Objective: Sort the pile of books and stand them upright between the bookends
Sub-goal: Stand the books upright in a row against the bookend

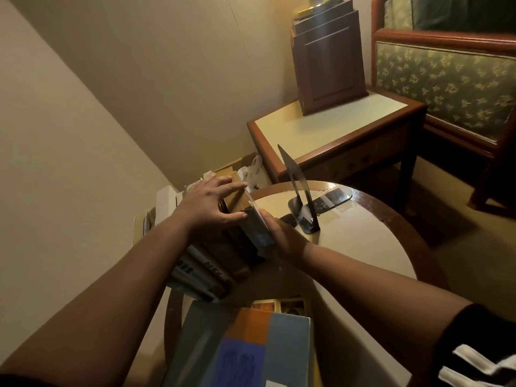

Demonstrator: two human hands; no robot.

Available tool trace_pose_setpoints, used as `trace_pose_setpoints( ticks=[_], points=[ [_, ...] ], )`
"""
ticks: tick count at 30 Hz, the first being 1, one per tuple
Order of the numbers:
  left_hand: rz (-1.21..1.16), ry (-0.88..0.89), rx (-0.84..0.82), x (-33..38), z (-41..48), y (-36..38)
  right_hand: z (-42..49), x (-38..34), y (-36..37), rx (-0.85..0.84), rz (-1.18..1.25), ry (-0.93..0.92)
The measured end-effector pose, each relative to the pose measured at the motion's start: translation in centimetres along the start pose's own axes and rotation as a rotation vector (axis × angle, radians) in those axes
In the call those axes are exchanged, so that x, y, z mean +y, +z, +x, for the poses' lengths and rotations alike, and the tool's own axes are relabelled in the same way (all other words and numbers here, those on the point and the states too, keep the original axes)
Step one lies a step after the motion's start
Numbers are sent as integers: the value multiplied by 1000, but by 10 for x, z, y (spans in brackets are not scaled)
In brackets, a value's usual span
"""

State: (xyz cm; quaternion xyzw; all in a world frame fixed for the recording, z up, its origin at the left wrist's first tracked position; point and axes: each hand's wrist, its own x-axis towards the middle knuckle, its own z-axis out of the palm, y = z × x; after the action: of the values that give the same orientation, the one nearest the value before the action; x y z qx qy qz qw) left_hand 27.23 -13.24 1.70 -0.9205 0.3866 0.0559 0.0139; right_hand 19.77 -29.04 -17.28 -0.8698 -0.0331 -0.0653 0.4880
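A row of upright books [212,263] stands along the left side of the round table [363,247]. My left hand [212,203] lies spread over the top edges of the books at the far end of the row. My right hand [282,233] grips the outermost book [258,227], a thin one with a bluish spine, pressing it against the row. A black metal bookend [300,199] stands a little to the right of that book, with a gap between them. A pile of flat books [251,347] lies at the table's near edge, a grey, orange and blue cover on top.
A square side table [329,129] carrying a dark wooden box [329,65] stands behind the round table. A green-patterned armchair [446,85] sits at the right. Cardboard boxes and a plastic bag [254,171] fill the floor by the wall on the left.
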Motion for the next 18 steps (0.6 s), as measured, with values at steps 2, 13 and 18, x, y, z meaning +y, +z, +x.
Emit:
trace_pose_setpoints(
  ticks=[2, 13, 18],
  points=[
    [4, -4, -4, 1, -1, -1, -5, -7, -7, -21, -2, 25],
    [33, -7, -37, 3, -8, -7, -101, -74, -39, -45, -19, 189],
    [34, -12, -22, 4, -10, -7, -143, -105, -36, -421, -147, 169]
  ],
)
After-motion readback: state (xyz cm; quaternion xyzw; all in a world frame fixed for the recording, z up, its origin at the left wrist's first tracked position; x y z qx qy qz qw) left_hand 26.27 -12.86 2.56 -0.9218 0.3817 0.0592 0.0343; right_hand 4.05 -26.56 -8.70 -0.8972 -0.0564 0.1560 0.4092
